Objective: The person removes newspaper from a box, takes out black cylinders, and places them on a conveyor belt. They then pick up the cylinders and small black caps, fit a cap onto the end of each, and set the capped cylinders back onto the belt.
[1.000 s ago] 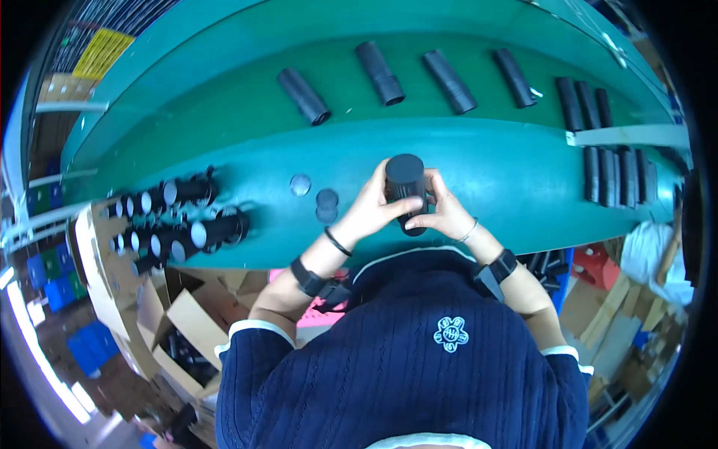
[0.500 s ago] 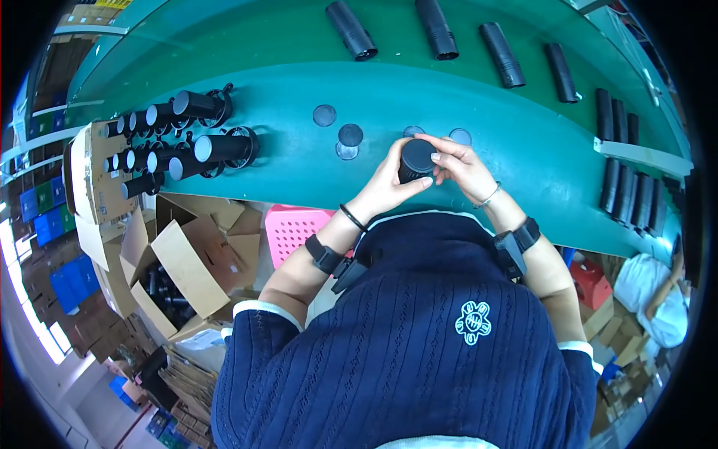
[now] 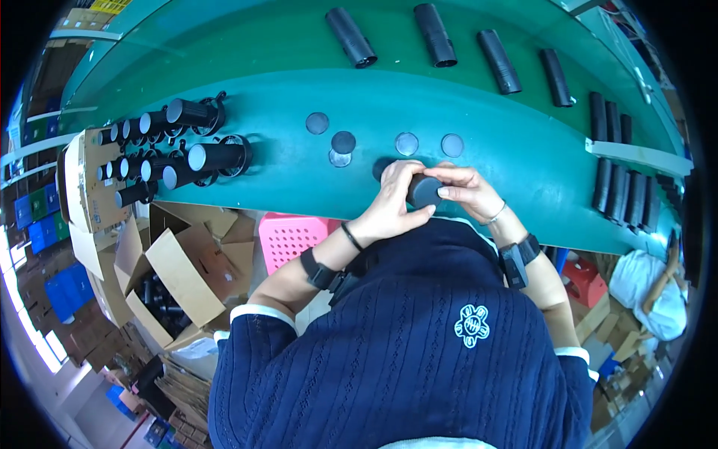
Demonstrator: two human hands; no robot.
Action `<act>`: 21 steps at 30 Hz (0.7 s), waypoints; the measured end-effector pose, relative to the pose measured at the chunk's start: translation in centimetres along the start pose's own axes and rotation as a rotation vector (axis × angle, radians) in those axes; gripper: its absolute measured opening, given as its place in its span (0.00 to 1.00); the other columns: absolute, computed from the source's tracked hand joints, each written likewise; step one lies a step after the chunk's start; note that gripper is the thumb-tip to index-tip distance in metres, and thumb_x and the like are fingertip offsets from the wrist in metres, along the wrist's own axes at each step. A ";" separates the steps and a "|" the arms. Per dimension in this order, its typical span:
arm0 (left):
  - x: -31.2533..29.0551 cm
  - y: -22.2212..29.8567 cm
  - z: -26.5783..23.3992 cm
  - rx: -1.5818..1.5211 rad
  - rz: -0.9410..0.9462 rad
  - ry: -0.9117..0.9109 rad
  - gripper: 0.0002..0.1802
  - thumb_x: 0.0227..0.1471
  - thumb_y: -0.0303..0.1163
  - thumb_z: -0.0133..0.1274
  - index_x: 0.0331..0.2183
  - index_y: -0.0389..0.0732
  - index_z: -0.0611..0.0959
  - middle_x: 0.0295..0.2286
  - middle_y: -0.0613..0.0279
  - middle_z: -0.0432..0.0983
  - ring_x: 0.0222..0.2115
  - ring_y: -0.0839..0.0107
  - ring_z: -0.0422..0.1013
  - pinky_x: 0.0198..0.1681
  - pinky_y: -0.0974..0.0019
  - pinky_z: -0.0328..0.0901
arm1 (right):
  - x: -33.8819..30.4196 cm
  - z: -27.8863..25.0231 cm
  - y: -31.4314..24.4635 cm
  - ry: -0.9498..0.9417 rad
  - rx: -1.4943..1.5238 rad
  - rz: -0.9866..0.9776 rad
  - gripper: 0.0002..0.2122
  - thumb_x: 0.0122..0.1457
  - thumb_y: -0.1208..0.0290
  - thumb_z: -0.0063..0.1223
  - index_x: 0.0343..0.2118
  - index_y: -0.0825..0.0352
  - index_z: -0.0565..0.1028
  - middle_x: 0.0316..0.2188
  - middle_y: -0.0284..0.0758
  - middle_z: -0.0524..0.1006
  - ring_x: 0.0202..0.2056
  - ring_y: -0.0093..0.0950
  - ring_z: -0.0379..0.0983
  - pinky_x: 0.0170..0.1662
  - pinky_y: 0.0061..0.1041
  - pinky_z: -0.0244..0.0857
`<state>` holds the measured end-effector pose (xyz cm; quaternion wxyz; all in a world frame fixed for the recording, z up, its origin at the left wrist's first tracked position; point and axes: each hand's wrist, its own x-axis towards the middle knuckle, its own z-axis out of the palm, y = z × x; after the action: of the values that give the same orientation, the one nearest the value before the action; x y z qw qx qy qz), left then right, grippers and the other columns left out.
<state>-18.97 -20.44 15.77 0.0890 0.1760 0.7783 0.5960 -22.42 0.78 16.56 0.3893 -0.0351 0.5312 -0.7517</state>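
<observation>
My left hand (image 3: pixel 394 196) is wrapped round a black cylindrical tube (image 3: pixel 425 192) held above the near edge of the green table (image 3: pixel 284 165). The tube lies tilted, its round dark end towards me and its other end poking out beyond my left fingers. At the near end, my right hand (image 3: pixel 471 193) grips the rim, thumb on the round face. Beyond my hands lie two grey discs, one disc (image 3: pixel 406 143) straight ahead and another disc (image 3: pixel 452 144) to its right. Farther left are a dark disc (image 3: pixel 343 141) overlapping a shinier disc (image 3: pixel 340 159), and a grey disc (image 3: pixel 317 123).
Assembled black cylinders with ring-shaped bases (image 3: pixel 217 156) lie in rows at the left. Several black tubes (image 3: pixel 435 37) lie along the far side, more tubes (image 3: pixel 627 191) at the right. Below stand a pink stool (image 3: pixel 288 243) and an open carton (image 3: pixel 187 273) of black parts.
Both hands have drawn the tube nearer to me and tipped it, so its far end now shows past my left hand. The discs behind it are uncovered.
</observation>
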 end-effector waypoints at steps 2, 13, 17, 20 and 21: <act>0.0 0.6 -0.7 0.157 0.181 -0.044 0.35 0.40 0.40 0.60 0.48 0.37 0.66 0.46 0.49 0.63 0.51 0.51 0.58 0.57 0.48 0.46 | -0.6 0.7 0.6 -0.022 0.075 -0.101 0.16 0.52 0.77 0.60 0.46 0.65 0.78 0.41 0.29 0.71 0.44 0.21 0.67 0.48 0.20 0.62; 2.4 3.0 -3.7 -0.875 -0.354 0.307 0.26 0.58 0.36 0.50 0.53 0.35 0.62 0.42 0.54 0.68 0.47 0.65 0.65 0.51 0.63 0.62 | 3.5 1.8 -2.6 -0.098 -0.215 -0.237 0.45 0.46 0.62 0.68 0.65 0.62 0.52 0.53 0.35 0.66 0.55 0.30 0.61 0.58 0.32 0.54; 5.9 0.0 -5.4 -1.120 -0.135 0.334 0.33 0.56 0.28 0.53 0.58 0.38 0.56 0.45 0.57 0.66 0.47 0.68 0.66 0.50 0.63 0.64 | 6.0 2.8 -0.5 -0.026 -0.295 -0.131 0.49 0.45 0.70 0.65 0.65 0.64 0.42 0.62 0.45 0.55 0.63 0.36 0.52 0.61 0.31 0.53; 6.3 -2.5 -5.2 -0.739 -0.320 0.326 0.46 0.45 0.28 0.64 0.58 0.39 0.54 0.46 0.58 0.64 0.48 0.68 0.64 0.51 0.63 0.63 | 8.4 4.7 -2.5 0.115 -0.583 -0.203 0.49 0.48 0.64 0.66 0.65 0.64 0.41 0.59 0.50 0.59 0.59 0.38 0.59 0.57 0.31 0.58; 7.7 -2.4 -5.7 -0.723 -0.354 0.356 0.43 0.45 0.30 0.65 0.56 0.38 0.57 0.45 0.57 0.65 0.46 0.67 0.66 0.49 0.62 0.64 | 9.2 3.0 -0.7 0.128 -0.732 -0.368 0.49 0.50 0.62 0.65 0.66 0.61 0.39 0.57 0.46 0.61 0.58 0.35 0.59 0.56 0.31 0.59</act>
<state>-28.47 -23.22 15.57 0.1102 -0.1080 0.5412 0.8266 -27.84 -7.19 15.14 0.1762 -0.2187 0.7716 -0.5707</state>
